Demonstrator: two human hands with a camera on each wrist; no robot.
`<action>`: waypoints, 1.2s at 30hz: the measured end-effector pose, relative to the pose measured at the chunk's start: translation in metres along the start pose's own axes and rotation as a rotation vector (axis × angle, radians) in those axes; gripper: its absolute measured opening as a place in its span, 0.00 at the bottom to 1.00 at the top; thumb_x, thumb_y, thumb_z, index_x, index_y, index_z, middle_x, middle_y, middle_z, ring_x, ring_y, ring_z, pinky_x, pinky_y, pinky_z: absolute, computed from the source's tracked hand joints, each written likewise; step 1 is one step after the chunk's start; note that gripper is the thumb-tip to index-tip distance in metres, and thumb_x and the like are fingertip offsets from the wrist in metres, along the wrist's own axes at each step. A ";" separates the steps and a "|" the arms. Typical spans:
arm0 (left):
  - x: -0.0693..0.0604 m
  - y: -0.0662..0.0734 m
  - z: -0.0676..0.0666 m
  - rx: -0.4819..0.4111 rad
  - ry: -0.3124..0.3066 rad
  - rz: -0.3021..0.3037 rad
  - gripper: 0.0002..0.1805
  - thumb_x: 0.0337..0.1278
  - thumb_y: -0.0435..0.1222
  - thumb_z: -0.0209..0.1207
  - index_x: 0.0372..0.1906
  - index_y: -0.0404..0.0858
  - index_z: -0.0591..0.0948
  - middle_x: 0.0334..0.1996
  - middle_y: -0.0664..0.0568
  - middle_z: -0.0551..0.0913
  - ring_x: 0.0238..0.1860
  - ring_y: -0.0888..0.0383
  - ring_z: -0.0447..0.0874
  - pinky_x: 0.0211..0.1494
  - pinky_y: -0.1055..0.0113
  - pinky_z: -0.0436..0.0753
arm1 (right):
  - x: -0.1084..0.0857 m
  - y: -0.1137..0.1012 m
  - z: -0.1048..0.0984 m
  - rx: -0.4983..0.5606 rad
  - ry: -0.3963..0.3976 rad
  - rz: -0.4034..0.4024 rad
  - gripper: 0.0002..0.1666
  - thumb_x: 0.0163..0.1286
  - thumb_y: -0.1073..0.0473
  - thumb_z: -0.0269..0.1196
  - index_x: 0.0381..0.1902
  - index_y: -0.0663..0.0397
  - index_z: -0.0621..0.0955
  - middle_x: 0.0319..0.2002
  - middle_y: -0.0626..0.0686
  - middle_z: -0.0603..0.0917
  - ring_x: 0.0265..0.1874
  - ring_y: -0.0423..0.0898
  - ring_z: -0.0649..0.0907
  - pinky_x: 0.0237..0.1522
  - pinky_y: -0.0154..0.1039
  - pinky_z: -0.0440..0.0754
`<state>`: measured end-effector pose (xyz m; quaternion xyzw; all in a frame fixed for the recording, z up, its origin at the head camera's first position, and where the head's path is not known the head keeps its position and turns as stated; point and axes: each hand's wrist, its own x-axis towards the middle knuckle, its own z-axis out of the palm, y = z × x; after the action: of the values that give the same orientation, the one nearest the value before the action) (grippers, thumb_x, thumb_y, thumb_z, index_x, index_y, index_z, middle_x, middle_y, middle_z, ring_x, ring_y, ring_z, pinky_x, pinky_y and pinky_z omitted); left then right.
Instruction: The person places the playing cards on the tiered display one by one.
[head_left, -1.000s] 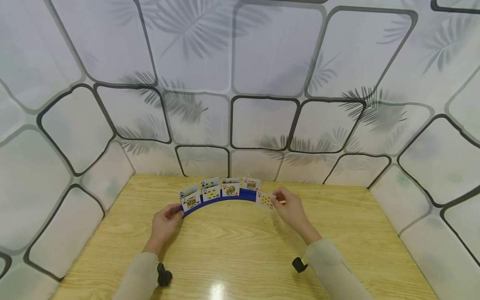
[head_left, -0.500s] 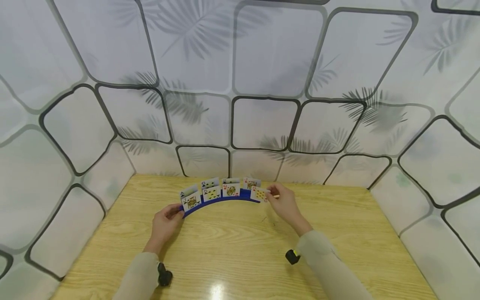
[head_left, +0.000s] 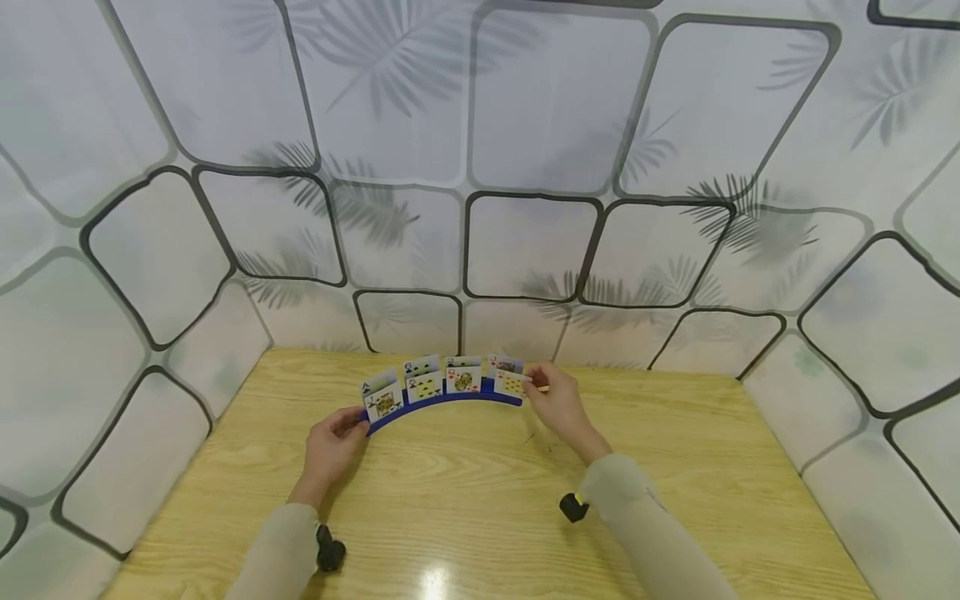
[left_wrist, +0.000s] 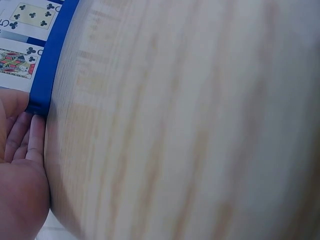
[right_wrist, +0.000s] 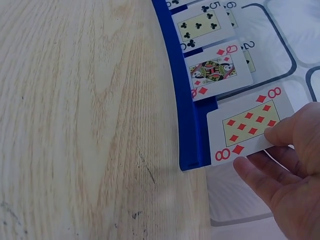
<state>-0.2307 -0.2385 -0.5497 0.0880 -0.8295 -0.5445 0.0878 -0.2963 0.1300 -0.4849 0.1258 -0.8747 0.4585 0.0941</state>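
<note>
A curved blue playing card holder [head_left: 450,397] stands on the table, with playing cards upright in two rows. My left hand [head_left: 333,442] grips its left end, thumb and fingers at the tip beside a face card of clubs [left_wrist: 17,64]. My right hand [head_left: 557,406] pinches the eight of diamonds [right_wrist: 250,125] by its right edge, thumb in front. That card is at the holder's right end, in front of a red-marked face card [head_left: 504,362]. To its left stand the queen of diamonds [right_wrist: 215,72] and the five of clubs [right_wrist: 200,26]. Whether the eight's lower edge sits in the slot, I cannot tell.
The light wooden table [head_left: 450,492] spreads around the holder. Patterned cloth walls [head_left: 532,246] rise behind and at both sides. A black wrist camera [head_left: 330,552] hangs at the left sleeve, another black camera [head_left: 573,507] at the right.
My right hand has moved left with the eight of diamonds, from beyond the holder's right end to its front row, overlapping the card behind. The left hand has stayed on the holder's left end.
</note>
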 end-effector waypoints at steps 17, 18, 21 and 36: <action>-0.001 0.000 0.000 0.014 0.003 -0.001 0.18 0.73 0.30 0.60 0.62 0.28 0.82 0.59 0.32 0.85 0.60 0.41 0.86 0.53 0.82 0.80 | 0.005 0.001 0.012 0.004 -0.026 0.013 0.04 0.76 0.67 0.64 0.46 0.59 0.82 0.43 0.58 0.87 0.45 0.53 0.87 0.45 0.46 0.90; -0.001 0.000 0.000 0.012 0.003 -0.006 0.18 0.73 0.29 0.60 0.63 0.28 0.82 0.60 0.33 0.85 0.60 0.41 0.86 0.53 0.83 0.79 | 0.005 0.001 0.012 0.003 -0.027 0.016 0.04 0.76 0.67 0.64 0.46 0.59 0.82 0.42 0.58 0.87 0.45 0.53 0.87 0.45 0.45 0.90; -0.001 0.000 0.000 0.006 -0.002 -0.009 0.18 0.74 0.29 0.60 0.63 0.28 0.82 0.60 0.32 0.85 0.61 0.40 0.85 0.53 0.83 0.78 | 0.007 0.002 0.014 -0.004 -0.028 0.023 0.03 0.76 0.66 0.64 0.45 0.58 0.82 0.42 0.57 0.87 0.44 0.52 0.87 0.44 0.44 0.90; -0.001 0.001 0.000 0.000 0.003 -0.001 0.18 0.73 0.29 0.60 0.63 0.28 0.82 0.60 0.31 0.85 0.61 0.40 0.85 0.49 0.89 0.74 | 0.012 0.005 0.020 -0.043 -0.050 0.016 0.03 0.76 0.66 0.65 0.44 0.61 0.82 0.40 0.56 0.87 0.43 0.51 0.86 0.45 0.46 0.89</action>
<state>-0.2298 -0.2382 -0.5486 0.0894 -0.8294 -0.5443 0.0887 -0.3098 0.1150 -0.4966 0.1284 -0.8874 0.4371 0.0712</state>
